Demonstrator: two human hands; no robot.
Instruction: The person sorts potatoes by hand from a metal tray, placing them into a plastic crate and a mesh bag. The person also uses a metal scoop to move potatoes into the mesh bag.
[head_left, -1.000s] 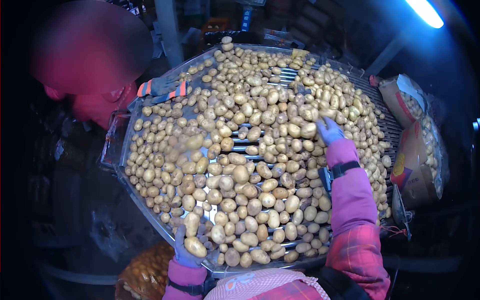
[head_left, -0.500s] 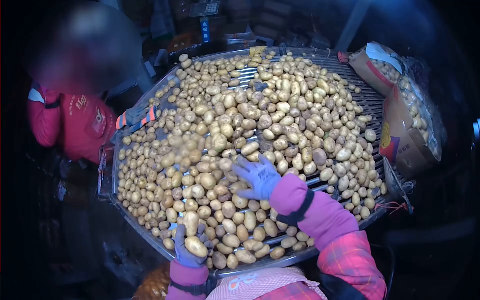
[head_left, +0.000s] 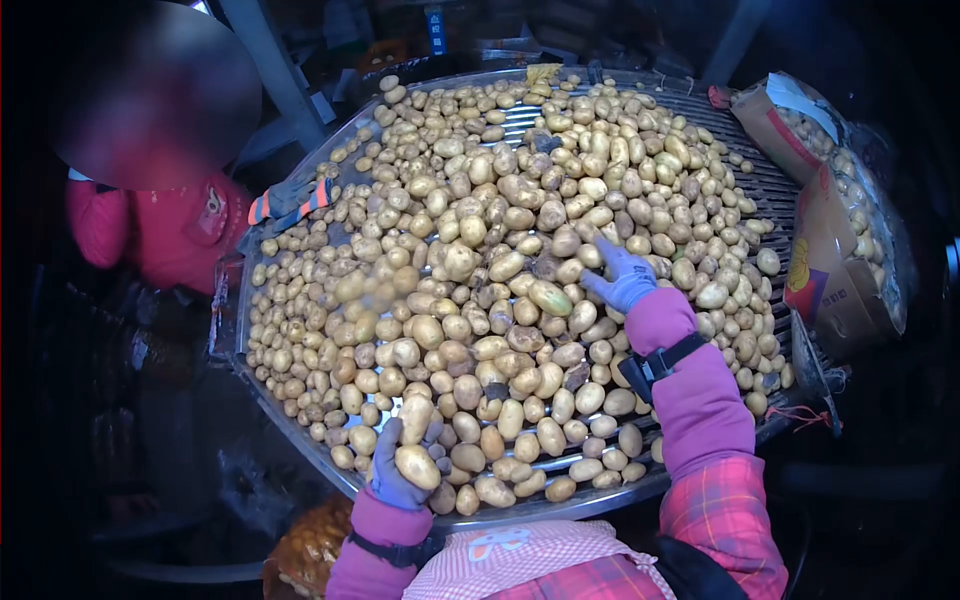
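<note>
My left hand (head_left: 398, 475), in a grey-purple glove, is closed around potatoes at the near edge of a slatted metal sorting table (head_left: 520, 110). A pale oval potato (head_left: 417, 467) lies in its grip, and another potato (head_left: 415, 418) stands against the fingers just above. Farther out to the right, my right hand (head_left: 626, 277) reaches over the heap of potatoes (head_left: 480, 230), fingers apart and touching the pile. Close to its thumb lies a potato with a greenish side (head_left: 550, 298). The fingertips are partly hidden among the potatoes.
A co-worker in a red top (head_left: 190, 230) stands at the left, with a grey-and-orange gloved hand (head_left: 290, 200) on the table edge. Potato-filled cardboard boxes (head_left: 840, 250) rest at the right rim. An orange mesh sack (head_left: 310, 550) stands below the near edge.
My right hand has swept away from me and to the right across the heap, and potatoes beneath it have shifted. My left hand keeps its potatoes. The whole view has shifted slightly.
</note>
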